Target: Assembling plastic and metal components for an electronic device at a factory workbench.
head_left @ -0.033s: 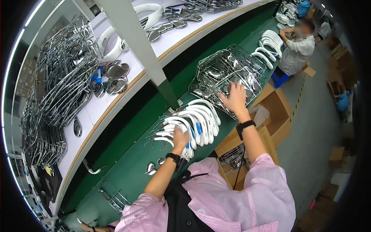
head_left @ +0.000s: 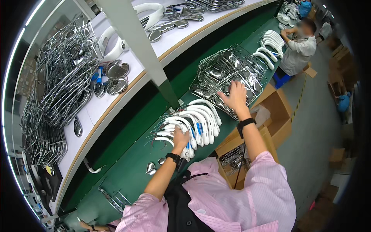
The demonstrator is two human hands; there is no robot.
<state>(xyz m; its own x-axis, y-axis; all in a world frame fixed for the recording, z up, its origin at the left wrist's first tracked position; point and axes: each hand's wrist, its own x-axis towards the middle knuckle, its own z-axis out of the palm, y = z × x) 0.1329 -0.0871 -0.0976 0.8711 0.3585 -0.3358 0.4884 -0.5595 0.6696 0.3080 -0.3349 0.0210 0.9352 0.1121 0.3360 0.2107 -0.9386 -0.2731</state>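
Note:
On the green bench, a close row of white curved plastic parts (head_left: 210,125) lies side by side. Thin wires stick out of their far-left ends, and blue pieces show on a few. My left hand (head_left: 180,140) is down at the near-left end of this row, its fingers curled around one white curved part and partly hidden. Farther right stands a heap of shiny metal wire frames (head_left: 220,75) with rounded chrome plates among them. Over the near side of that heap, my right hand (head_left: 235,96) rests with thumb and fingers spread, touching the metal.
Small chrome pieces (head_left: 150,168) lie left of the row. A cardboard box (head_left: 276,110) stands below the bench's right edge. A metal post (head_left: 133,42) rises before a white shelf (head_left: 160,46) loaded with chrome frames. A co-worker (head_left: 299,48) sits farther along, near more white parts.

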